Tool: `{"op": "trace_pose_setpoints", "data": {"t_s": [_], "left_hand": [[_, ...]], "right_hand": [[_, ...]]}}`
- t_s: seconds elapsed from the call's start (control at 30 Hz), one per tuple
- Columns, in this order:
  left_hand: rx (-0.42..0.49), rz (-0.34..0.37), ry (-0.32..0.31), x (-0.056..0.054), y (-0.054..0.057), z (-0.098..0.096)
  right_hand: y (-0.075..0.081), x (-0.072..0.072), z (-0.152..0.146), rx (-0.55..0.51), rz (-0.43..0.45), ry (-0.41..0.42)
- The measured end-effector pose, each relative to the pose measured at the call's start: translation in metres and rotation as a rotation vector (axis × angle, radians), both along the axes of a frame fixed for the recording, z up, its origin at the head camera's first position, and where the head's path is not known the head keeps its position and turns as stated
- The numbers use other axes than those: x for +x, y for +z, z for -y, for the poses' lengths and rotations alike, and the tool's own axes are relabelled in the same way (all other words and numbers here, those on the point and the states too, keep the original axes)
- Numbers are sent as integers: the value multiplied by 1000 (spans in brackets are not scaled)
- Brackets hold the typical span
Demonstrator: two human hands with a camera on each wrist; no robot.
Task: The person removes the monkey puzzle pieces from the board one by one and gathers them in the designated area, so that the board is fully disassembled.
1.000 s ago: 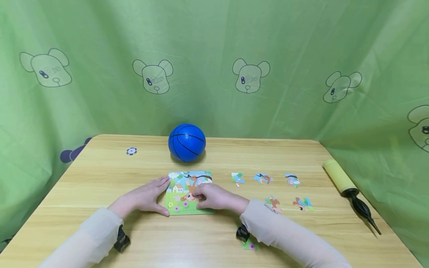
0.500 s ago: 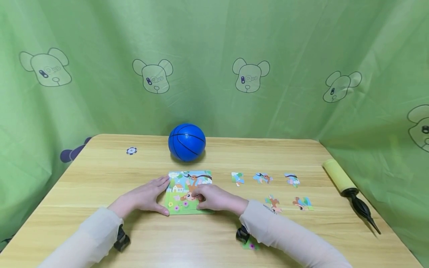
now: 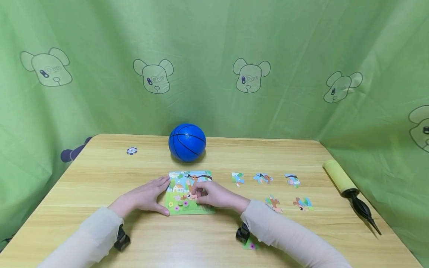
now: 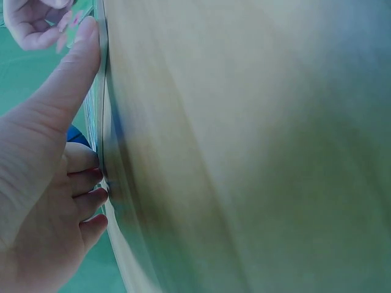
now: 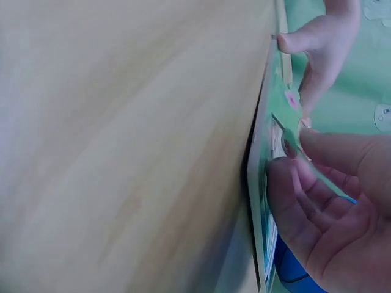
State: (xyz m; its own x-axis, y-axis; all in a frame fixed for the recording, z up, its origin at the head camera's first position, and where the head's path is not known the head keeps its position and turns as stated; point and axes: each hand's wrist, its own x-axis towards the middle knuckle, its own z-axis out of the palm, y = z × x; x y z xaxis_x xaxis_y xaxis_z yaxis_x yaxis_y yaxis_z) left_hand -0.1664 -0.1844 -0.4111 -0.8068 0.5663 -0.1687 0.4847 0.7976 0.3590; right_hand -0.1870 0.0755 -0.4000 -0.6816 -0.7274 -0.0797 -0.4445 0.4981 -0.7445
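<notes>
A flat picture puzzle (image 3: pixel 173 211) with a house, flowers and a brown cartoon animal lies mid-table. My left hand (image 3: pixel 146 196) rests along its left side, fingers extended and thumb at the near corner. Over the puzzle's right part, my right hand (image 3: pixel 213 194) pinches a puzzle piece (image 4: pixel 76 19) between thumb and fingers; pink shows on it in the left wrist view. That piece is tilted up, close over the puzzle, and the fingers hide much of it. Below the right hand, a bare patch of the puzzle's backing shows near its lower right corner.
Several loose puzzle pieces (image 3: pixel 263 178) lie to the right, one (image 3: pixel 250 244) partly under the right forearm. A blue ball (image 3: pixel 187 143) sits behind the puzzle. A round chip (image 3: pixel 132 150) lies back left, and a yellow hand pump (image 3: pixel 340 178) along the right edge.
My right hand has risen slightly, pulling the pinched piece up from the puzzle, and the bare backing now shows beneath it. The left hand has stayed in place.
</notes>
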Motion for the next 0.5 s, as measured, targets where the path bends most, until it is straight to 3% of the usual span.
{"op": "trace_pose_setpoints", "data": {"t_s": [0.13, 0.3, 0.5], "left_hand": [[-6, 4, 3, 0, 0, 0], [-12, 1, 6, 1, 0, -1], [-9, 1, 2, 0, 1, -1]], "right_hand": [[-3, -2, 1, -66, 70, -49], [-4, -2, 2, -75, 53, -62], [7, -1, -5, -115, 2, -69]]}}
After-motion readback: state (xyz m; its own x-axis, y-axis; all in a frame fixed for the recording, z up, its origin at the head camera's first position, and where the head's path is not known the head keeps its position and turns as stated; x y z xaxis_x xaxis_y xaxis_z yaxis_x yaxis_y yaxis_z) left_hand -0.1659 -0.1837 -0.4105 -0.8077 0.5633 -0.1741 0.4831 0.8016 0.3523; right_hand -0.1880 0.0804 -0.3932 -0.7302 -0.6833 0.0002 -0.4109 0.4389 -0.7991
